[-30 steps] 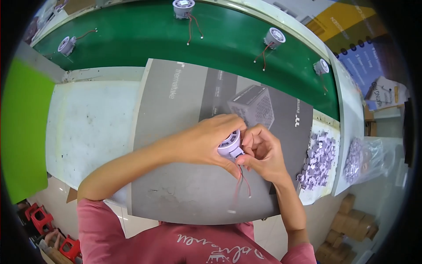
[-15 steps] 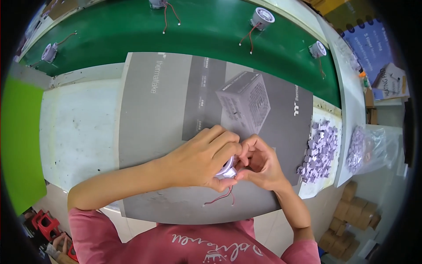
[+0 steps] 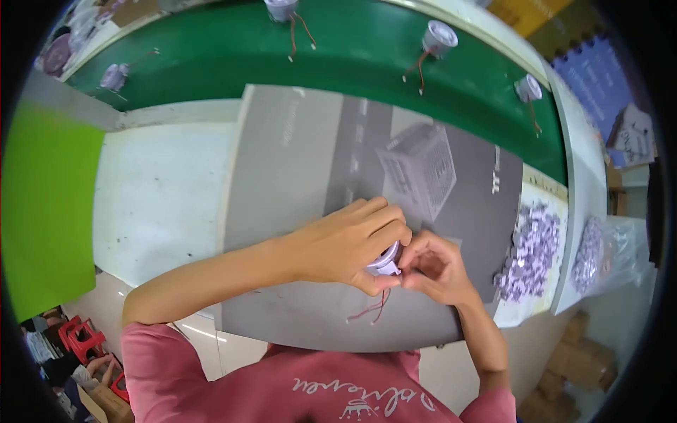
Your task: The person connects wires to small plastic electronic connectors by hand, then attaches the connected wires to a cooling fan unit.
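Note:
My left hand [image 3: 360, 248] is closed round a lilac round housing [image 3: 382, 265], held above a grey printed board [image 3: 282, 190]. The hand covers most of the housing; part of its rim and a pale tab show between thumb and fingers. Thin red and dark wires [image 3: 381, 306] with small white plugs hang from it toward me. At the housing's right side, my right hand [image 3: 438, 271] pinches with thumb and forefinger against the tab. Whatever sits between those fingertips is too small and hidden to make out.
Similar wired lilac housings [image 3: 441, 39] stand spaced along a green belt [image 3: 352, 49] beyond the board. Small lilac clips [image 3: 530, 254] lie heaped at the right, near a clear bag [image 3: 592, 257] of more pieces. A bright green panel [image 3: 53, 211] stands at the left.
The whole view has shifted, so the board and belt appear farther right. Both hands still hold the housing; my right fingertips have closed in on its tab.

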`<state>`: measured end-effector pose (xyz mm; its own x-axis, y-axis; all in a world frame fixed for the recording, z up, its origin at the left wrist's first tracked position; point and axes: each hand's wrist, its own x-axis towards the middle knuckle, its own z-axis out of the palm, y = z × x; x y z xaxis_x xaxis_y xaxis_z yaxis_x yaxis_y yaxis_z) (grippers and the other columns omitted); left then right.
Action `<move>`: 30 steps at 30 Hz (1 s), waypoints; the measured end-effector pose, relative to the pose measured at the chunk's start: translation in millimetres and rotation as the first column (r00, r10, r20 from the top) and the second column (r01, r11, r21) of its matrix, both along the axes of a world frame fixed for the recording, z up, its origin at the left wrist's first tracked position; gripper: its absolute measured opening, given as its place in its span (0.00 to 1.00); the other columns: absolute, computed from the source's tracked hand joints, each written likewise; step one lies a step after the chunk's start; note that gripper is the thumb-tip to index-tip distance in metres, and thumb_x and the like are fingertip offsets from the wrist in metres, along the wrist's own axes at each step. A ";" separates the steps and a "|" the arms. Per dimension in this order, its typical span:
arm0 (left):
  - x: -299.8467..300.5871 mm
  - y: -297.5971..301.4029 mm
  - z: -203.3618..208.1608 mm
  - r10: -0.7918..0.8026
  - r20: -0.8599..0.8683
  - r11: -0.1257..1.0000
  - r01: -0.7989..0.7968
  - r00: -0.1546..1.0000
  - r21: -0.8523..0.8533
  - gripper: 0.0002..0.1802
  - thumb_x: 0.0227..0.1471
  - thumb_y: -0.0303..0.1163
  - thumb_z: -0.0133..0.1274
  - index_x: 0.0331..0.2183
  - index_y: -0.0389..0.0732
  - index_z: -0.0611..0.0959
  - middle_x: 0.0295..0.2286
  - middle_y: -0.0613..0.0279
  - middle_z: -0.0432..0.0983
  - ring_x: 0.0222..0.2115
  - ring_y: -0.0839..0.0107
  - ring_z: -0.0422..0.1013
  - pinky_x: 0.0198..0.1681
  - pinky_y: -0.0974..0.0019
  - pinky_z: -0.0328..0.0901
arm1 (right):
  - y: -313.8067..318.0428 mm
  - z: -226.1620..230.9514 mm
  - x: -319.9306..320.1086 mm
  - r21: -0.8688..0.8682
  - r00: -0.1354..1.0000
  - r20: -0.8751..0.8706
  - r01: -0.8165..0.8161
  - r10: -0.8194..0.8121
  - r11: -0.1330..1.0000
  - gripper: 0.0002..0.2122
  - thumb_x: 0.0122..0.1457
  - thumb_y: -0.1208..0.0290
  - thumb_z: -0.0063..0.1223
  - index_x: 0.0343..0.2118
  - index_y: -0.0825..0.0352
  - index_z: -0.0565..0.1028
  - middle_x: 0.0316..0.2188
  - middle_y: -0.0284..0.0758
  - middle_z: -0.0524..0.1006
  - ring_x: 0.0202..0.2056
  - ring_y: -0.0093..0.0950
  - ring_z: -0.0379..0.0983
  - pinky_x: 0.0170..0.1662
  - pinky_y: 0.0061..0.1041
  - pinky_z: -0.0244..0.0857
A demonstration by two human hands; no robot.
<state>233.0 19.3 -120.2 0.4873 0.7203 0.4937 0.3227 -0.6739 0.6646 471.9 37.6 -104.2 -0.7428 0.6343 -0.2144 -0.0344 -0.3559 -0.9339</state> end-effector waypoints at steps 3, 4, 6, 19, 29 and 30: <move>-29.9 9.3 13.2 0.070 0.005 0.989 -0.069 0.998 -0.128 0.27 0.35 0.34 0.67 0.41 0.42 0.76 0.39 0.55 0.70 0.40 0.54 0.67 0.44 0.59 0.65 | 4.9 6.0 10.0 0.084 1.000 0.017 -0.021 0.019 0.996 0.14 0.53 0.84 0.64 0.42 0.72 0.74 0.35 0.36 0.77 0.37 0.25 0.77 0.43 0.25 0.73; -45.4 16.1 22.7 0.181 -0.012 0.966 -0.180 0.983 -0.185 0.27 0.36 0.34 0.67 0.41 0.42 0.76 0.39 0.55 0.70 0.40 0.55 0.68 0.44 0.60 0.65 | 5.0 6.5 18.2 0.177 0.996 0.088 0.010 -0.026 0.984 0.14 0.53 0.84 0.64 0.42 0.73 0.75 0.35 0.36 0.77 0.38 0.26 0.78 0.43 0.25 0.73; -86.2 32.8 46.8 0.397 -0.108 0.899 -0.410 0.911 -0.155 0.27 0.38 0.36 0.66 0.42 0.42 0.76 0.39 0.56 0.71 0.40 0.58 0.69 0.43 0.61 0.66 | 4.1 20.2 32.5 0.230 0.988 0.122 0.067 -0.097 0.971 0.13 0.53 0.84 0.63 0.41 0.73 0.76 0.35 0.36 0.78 0.38 0.26 0.78 0.42 0.24 0.73; -373.8 114.1 -38.3 0.850 -0.461 0.408 -0.873 0.255 0.268 0.28 0.54 0.52 0.57 0.37 0.33 0.75 0.35 0.40 0.74 0.36 0.42 0.71 0.40 0.51 0.66 | 13.0 44.8 110.1 0.853 0.318 0.473 -0.397 -0.821 0.337 0.18 0.48 0.76 0.66 0.44 0.68 0.76 0.42 0.40 0.73 0.46 0.42 0.67 0.50 0.40 0.62; -317.9 193.9 -1.8 0.756 -0.593 0.632 -0.546 0.278 0.550 0.29 0.53 0.51 0.57 0.50 0.41 0.78 0.52 0.53 0.72 0.54 0.51 0.66 0.54 0.47 0.61 | 22.1 45.3 130.3 0.872 0.334 0.478 -0.294 -0.813 0.392 0.19 0.44 0.89 0.58 0.41 0.68 0.76 0.40 0.41 0.77 0.42 0.43 0.72 0.47 0.37 0.67; -316.0 196.4 -2.4 0.758 -0.589 0.634 -0.531 0.280 0.563 0.28 0.53 0.50 0.57 0.50 0.41 0.78 0.51 0.53 0.72 0.54 0.50 0.66 0.54 0.47 0.61 | 21.0 45.1 132.7 0.867 0.322 0.489 -0.283 -0.811 0.411 0.19 0.44 0.90 0.57 0.41 0.68 0.77 0.40 0.42 0.77 0.42 0.43 0.72 0.47 0.38 0.67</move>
